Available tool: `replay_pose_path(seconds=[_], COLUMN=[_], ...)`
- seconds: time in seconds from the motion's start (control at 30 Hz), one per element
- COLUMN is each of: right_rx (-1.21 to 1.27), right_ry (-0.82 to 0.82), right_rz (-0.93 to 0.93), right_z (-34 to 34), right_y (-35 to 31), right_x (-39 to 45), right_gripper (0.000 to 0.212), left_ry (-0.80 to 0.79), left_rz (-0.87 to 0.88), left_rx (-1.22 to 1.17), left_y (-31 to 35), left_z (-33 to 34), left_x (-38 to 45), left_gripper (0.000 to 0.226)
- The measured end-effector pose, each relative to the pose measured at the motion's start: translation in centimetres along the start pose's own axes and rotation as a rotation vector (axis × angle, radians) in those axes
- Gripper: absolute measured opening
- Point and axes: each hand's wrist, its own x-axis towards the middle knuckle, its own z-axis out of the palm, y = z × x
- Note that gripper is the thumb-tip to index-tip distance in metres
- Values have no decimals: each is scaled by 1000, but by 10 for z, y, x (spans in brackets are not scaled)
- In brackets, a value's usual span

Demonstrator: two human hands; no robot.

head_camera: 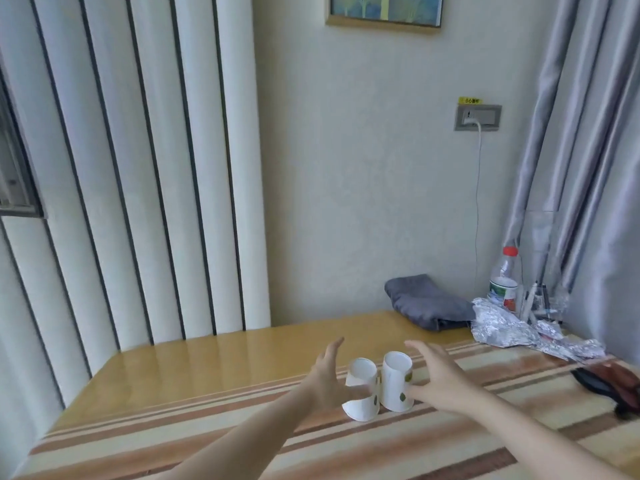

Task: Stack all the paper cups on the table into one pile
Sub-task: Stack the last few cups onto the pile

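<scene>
Two white paper cups with green leaf prints, left cup [361, 389] and right cup [396, 382], sit upside down, touching, on the striped table [450, 427]. Left hand [323, 372] and right hand [441, 377] flank them, fingers spread wide, holding nothing. They look light and crushable, so I'd pinch gently at the sidewalls.

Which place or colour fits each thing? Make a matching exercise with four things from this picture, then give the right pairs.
Things
1. paper cups
2. folded cloth
3. bottle cap
4. crumpled foil

Descriptions
A. red
B. silver, lying right of the folded cloth
C. white, upside down between the left hand and right hand
D. grey, at the table's far edge by the wall

Pairs: 1-C, 2-D, 3-A, 4-B
</scene>
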Motion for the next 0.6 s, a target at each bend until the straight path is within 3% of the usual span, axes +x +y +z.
replay_pose_path(seconds=[0.13, 0.27, 0.4, 0.6], right_rx=[51, 120, 216, 369], right_ry=[-17, 34, 130, 251], right_rz=[35, 90, 104, -3], right_z=[18, 36, 30, -32], right_y=[13, 18, 6, -59], right_x=[30, 36, 18, -45], right_gripper=[81, 63, 47, 41], left_ry=[6, 59, 162, 273], left_rz=[-22, -17, 21, 146], left_rx=[-3, 12, -53, -122], left_y=[-4, -2, 18, 81], left_z=[27, 29, -14, -89], left_x=[30, 28, -4, -112], left_gripper=[97, 81, 74, 55])
